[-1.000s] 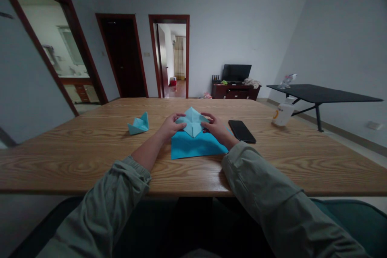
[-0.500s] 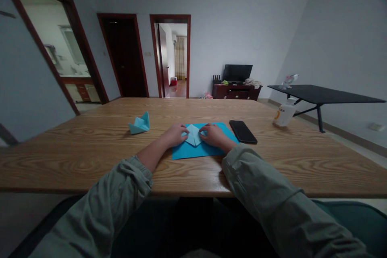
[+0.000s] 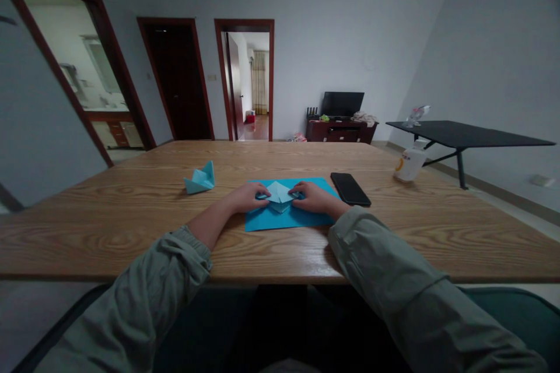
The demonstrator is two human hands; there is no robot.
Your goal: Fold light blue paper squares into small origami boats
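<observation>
Left hand and right hand lie palm-down, fingers curled slightly, fingertips at either side of a pale folded paper point; pinching or just pressing, cannot tell. The point sits on a blue paper sheet, mid-worktop. Paper boat left; black smartphone just beside sheet, right.

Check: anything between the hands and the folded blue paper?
Nothing visible. The left hand and right hand rest directly on the blue origami paper; the black phone lies beyond the right hand, apart from it.
</observation>
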